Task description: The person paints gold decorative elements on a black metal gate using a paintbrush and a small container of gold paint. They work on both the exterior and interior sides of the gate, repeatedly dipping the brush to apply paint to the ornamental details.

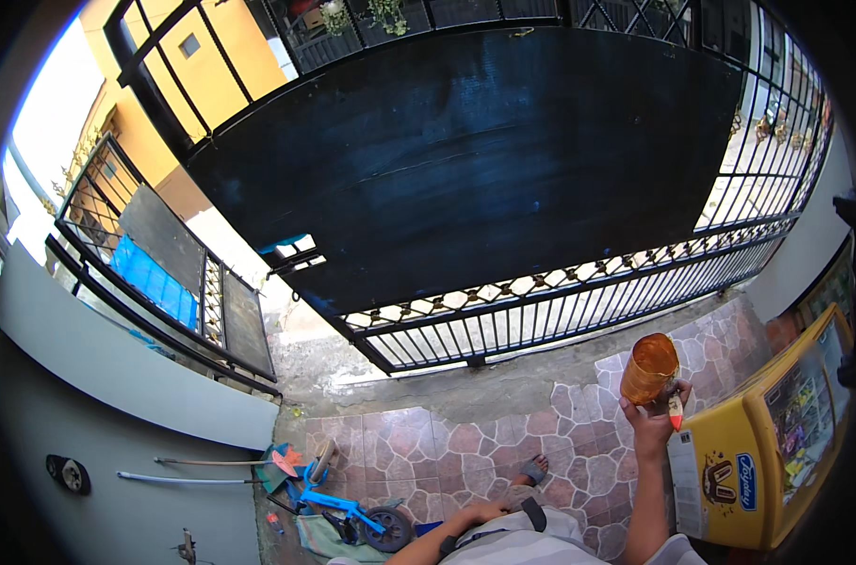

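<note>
My right hand (650, 424) is raised at the right, fingers wrapped round an open-topped, orange-brown can (648, 373). Against the same hand sits a small slim object with a pale body and an orange-red end (675, 412); its kind is not clear. Low in front of my body, my left hand (486, 512) lies close to my waist, and its fingers are too small and hidden to read. Ahead of me stands a big metal gate (465, 160) with a dark panel and black bars. Neither hand touches it.
A yellow ice-cream freezer (750, 452) stands close by my right arm. At lower left are a small blue bike (352, 508) and long-handled poles (202, 481) against a grey wall (117, 424). Patterned tiles (465, 443) cover the floor; a sandalled foot (534, 468) shows.
</note>
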`<control>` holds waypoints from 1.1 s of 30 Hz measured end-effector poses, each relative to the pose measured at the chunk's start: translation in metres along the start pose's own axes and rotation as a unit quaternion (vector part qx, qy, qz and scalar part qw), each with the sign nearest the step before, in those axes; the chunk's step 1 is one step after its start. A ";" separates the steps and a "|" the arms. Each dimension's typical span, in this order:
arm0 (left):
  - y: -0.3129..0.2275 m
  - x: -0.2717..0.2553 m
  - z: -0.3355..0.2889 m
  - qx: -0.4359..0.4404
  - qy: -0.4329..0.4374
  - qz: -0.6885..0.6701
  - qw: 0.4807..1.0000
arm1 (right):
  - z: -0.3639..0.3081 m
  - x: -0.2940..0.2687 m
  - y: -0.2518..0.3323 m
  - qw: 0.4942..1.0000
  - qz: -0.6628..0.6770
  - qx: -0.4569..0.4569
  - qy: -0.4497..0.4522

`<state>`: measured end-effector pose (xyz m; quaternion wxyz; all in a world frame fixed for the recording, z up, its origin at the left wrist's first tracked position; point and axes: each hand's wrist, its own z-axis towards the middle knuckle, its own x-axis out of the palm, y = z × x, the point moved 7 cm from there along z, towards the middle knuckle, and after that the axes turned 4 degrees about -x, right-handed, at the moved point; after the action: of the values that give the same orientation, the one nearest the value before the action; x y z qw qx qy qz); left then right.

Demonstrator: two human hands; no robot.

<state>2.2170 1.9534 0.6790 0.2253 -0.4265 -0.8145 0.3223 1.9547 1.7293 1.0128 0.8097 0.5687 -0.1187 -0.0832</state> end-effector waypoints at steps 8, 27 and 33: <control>0.017 0.045 -0.058 0.203 -0.128 -0.299 0.924 | -0.075 0.064 0.047 0.997 0.040 -0.009 0.072; -0.041 0.067 0.076 0.081 -0.001 0.020 0.997 | -0.035 -0.058 0.035 1.000 -0.009 -0.004 0.012; -0.034 0.056 0.149 0.152 0.003 -0.011 0.988 | 0.007 -0.063 -0.004 0.999 -0.008 0.039 0.028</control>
<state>2.0725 1.9365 0.6051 0.2931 -0.3796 -0.7601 0.4384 1.8925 1.7384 1.0055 0.7893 0.6028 -0.0943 -0.0694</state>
